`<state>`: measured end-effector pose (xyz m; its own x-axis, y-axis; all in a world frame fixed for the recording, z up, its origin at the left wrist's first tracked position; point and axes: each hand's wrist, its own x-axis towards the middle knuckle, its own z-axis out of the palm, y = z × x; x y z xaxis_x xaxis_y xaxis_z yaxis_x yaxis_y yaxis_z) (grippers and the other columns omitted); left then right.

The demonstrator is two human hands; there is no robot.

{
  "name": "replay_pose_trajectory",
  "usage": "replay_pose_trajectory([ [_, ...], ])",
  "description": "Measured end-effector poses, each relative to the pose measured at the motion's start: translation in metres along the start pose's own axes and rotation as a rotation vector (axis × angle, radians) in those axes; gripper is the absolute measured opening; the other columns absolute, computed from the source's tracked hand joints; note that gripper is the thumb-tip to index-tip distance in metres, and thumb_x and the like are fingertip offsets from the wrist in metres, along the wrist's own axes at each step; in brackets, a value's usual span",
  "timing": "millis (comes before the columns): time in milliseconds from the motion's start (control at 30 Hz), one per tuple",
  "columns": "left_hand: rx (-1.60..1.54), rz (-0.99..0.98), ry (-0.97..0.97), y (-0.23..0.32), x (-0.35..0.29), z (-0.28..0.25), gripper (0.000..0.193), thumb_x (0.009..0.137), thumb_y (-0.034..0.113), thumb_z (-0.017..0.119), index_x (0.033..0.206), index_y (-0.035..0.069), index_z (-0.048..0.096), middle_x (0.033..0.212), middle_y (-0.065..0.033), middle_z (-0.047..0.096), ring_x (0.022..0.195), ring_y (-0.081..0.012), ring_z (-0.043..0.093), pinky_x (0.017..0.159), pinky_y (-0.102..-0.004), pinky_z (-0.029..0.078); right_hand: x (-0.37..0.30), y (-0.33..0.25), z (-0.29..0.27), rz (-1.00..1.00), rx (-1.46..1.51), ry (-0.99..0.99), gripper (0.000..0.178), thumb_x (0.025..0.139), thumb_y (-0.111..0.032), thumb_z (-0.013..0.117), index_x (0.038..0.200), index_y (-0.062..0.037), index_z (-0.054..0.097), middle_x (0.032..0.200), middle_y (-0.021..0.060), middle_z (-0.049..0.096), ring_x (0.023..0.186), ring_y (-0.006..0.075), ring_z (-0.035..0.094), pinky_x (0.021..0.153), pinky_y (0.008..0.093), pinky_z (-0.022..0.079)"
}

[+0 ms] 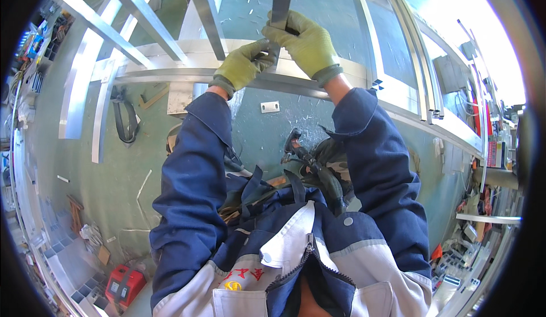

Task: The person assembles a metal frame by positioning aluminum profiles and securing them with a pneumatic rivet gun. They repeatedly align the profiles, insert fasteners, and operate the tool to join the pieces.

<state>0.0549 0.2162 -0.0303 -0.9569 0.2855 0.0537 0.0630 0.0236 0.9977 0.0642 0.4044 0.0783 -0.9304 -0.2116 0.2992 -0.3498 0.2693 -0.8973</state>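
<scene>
Two flat, shiny silver metal strips (77,103) lie at far left, ends toward the wearer, over a smooth green floor (128,189). Just right of them is a looped black strap (126,124), with a boxy red case (124,285) near the lower edge. Three straight, square-edged silver metal bars (143,18) slant down from the upper edge to a long, pale metal beam (165,77) lying crosswise. The left hand (242,66), in a yellow-green fabric glove, has a narrow grip, fingers curled at the lower left side of a darker grey, straight-sided metal bar (281,1); whether they pinch it I cannot tell. One small white rectangular plate (270,107) with two holes lies below. The grey bar is at upper centre, its long axis running from the upper edge toward the wearer, nearly upright in view, lower end at the beam. The right hand (307,44), in a matching glove with a ribbed cuff, closes its grip around that bar. Farther right, slim yellowish bars (410,49) lie side by side, too close to count surely
</scene>
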Motion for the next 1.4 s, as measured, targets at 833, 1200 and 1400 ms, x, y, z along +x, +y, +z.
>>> replay_pose_trajectory([
  [833, 0.192, 0.053, 0.127, -0.01, -0.004, 0.011, 0.039, 0.091, 0.0, 0.079, 0.129, 0.003, 0.072, 0.108, -0.0046, 0.079, 0.095, -0.0117, 0.072, 0.09, -0.0275, 0.059, 0.01, -0.008, -0.011, 0.023, -0.444, -0.014, 0.044, 0.088, -0.048, 0.082, 0.112, -0.0103, 0.078, 0.101, 0.0131, 0.079, 0.089, 0.0282, 0.075, 0.084, 0.0403, 0.058],
  [1200, 0.205, 0.032, 0.036, -0.025, 0.012, -0.002, 0.043, 0.094, -0.006, 0.072, 0.136, 0.006, 0.07, 0.114, -0.0049, 0.078, 0.103, -0.0129, 0.073, 0.096, -0.0272, 0.059, 0.009, -0.011, -0.023, 0.017, -0.123, -0.074, 0.021, 0.095, -0.021, 0.076, 0.103, -0.0026, 0.07, 0.082, 0.0127, 0.07, 0.074, 0.0205, 0.065, 0.071, 0.0384, 0.052],
  [1400, 0.18, 0.081, 0.089, -0.033, 0.005, -0.003, 0.041, 0.094, -0.002, 0.074, 0.134, 0.007, 0.071, 0.114, -0.0033, 0.079, 0.099, -0.0114, 0.073, 0.094, -0.0258, 0.059, 0.011, -0.006, -0.021, -0.062, -0.068, -0.069, 0.021, 0.095, -0.018, 0.077, 0.107, -0.0014, 0.07, 0.083, 0.0093, 0.071, 0.075, 0.0152, 0.062, 0.071, 0.0349, 0.053],
])
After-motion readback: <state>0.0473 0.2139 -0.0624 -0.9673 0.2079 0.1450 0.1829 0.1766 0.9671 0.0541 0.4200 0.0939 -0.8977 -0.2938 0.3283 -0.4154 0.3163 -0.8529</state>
